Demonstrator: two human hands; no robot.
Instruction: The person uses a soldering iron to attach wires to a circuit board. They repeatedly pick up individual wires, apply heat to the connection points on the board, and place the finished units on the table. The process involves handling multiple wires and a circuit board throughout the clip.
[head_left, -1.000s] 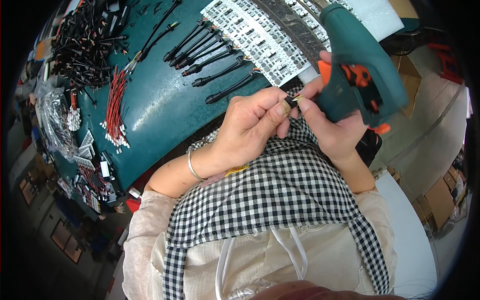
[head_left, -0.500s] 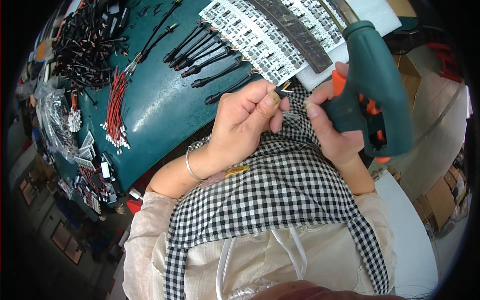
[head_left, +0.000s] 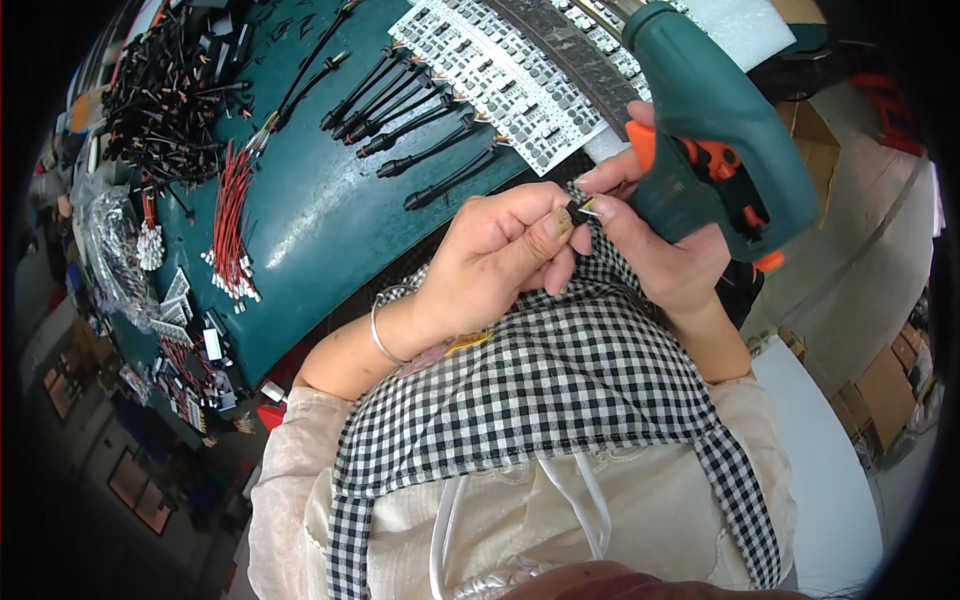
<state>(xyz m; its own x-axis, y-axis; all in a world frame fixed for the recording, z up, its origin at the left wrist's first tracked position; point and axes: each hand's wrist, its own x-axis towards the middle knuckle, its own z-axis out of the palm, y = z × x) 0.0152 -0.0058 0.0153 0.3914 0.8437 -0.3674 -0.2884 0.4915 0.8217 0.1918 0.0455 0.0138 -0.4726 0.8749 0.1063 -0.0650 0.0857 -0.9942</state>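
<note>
My left hand (head_left: 485,245) is closed, thumb and forefinger pinching a black cable (head_left: 575,212) whose short bare wire ends (head_left: 590,207) stick out toward the right. In my right hand (head_left: 670,255) is a dark green soldering gun (head_left: 740,120) with orange parts, its metal barrel pointing up and away toward the circuit boards. The thumb and a finger of that same hand meet at the wire ends beside my left fingertips. Most of the cable is hidden by my left hand. Just beyond both hands lies a white circuit board panel (head_left: 545,140) with rows of small parts.
A dark flat bar (head_left: 565,50) rests across the panels, on white foam (head_left: 745,35). Several black connector cables (head_left: 440,150) lie in a row on the green table (head_left: 300,270). Red wires (head_left: 232,215), a heap of black cables (head_left: 165,110) and a plastic bag (head_left: 110,240) are left.
My right hand has moved left with the soldering gun, and its thumb and finger now reach the wire ends. My left hand has shifted slightly, bringing the cable end into clearer view.
</note>
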